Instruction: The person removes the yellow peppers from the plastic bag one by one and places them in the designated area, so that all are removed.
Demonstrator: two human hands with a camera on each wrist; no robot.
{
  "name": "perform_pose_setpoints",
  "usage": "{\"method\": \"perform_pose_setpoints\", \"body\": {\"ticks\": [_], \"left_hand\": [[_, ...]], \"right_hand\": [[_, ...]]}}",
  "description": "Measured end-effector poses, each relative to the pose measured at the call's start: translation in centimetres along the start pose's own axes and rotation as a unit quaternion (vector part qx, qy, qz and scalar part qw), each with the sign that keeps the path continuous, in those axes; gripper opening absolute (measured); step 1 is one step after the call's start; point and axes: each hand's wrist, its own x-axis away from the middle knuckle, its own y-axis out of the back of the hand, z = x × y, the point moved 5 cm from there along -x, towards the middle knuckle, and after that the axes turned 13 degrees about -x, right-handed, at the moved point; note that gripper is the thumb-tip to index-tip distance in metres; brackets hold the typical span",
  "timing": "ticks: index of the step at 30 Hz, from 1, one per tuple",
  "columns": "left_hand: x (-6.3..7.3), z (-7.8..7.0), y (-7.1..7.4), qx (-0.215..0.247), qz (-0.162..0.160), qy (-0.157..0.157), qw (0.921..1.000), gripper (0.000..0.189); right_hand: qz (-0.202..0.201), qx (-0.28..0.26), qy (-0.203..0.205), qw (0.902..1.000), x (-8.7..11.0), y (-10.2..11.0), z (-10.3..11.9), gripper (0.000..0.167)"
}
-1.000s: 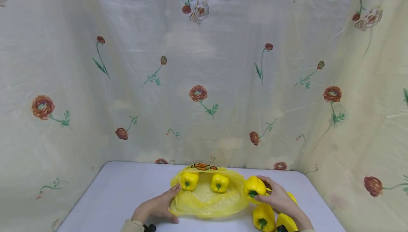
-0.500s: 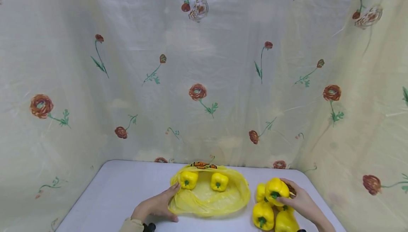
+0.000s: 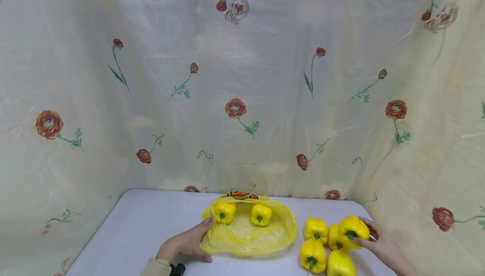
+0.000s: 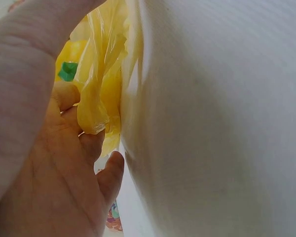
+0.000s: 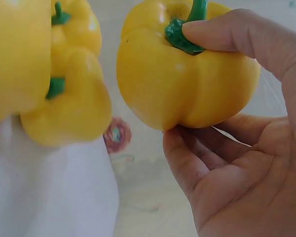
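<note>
My right hand grips a yellow bell pepper at the right of the table. In the right wrist view my thumb presses beside the green stem while my fingers reach round the underside. Several other yellow bell peppers cluster just left of it. A thin yellow plastic bag lies mid-table, its mouth facing me, with one pepper and another pepper inside. My left hand spreads along the bag's left side, fingers touching the plastic; some fingertips are hidden behind a fold.
The white table has rounded far corners. Floral curtains hang behind it and along both sides. A dark strap device sits at my left wrist.
My right hand has carried the pepper rightward, from the bag's right edge to beyond the other loose peppers. The left hand and the two peppers inside the bag stay in place.
</note>
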Motion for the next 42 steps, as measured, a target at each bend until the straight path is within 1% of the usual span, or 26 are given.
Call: {"method": "perform_pose_setpoints", "body": {"ticks": [6,10,12,18,25,31,34,37,42], "left_hand": [[-0.2,0.2,-0.1,0.008,0.002,0.009,0.9999,0.114],[-0.2,0.2,-0.1,0.008,0.001,0.01,0.9999,0.114],[-0.2,0.2,0.0,0.006,0.0,0.007,1.0,0.114],[-0.2,0.2,0.0,0.01,0.001,0.007,0.9999,0.114],[-0.1,0.2,0.0,0.011,0.002,0.005,0.9999,0.114],[-0.1,0.2,-0.3,0.014,0.004,0.005,0.9999,0.113],[-0.1,0.3,-0.5,0.013,0.004,0.005,0.9999,0.113],[-0.2,0.3,-0.5,0.012,0.005,0.004,0.9999,0.114],[-0.2,0.2,-0.2,0.01,0.004,0.005,0.9999,0.114]], "right_hand": [[0.002,0.007,-0.04,0.9992,0.6,1.1,-1.6,0.093],[-0.006,0.014,-0.056,0.9983,0.7,1.6,-2.7,0.096],[-0.005,0.012,-0.064,0.9979,0.8,1.8,-3.4,0.097],[-0.004,-0.001,-0.111,0.9938,1.0,2.4,-5.5,0.104],[0.0,0.015,-0.116,0.9931,0.6,2.6,-7.6,0.106],[-0.01,0.022,-0.137,0.9903,0.1,2.5,-9.5,0.11],[-0.004,0.025,-0.134,0.9907,-0.1,2.4,-10.3,0.11],[0.0,0.028,-0.132,0.9909,-0.3,2.3,-10.7,0.109],[0.011,0.034,-0.128,0.9911,-0.3,2.0,-10.6,0.111]]}}
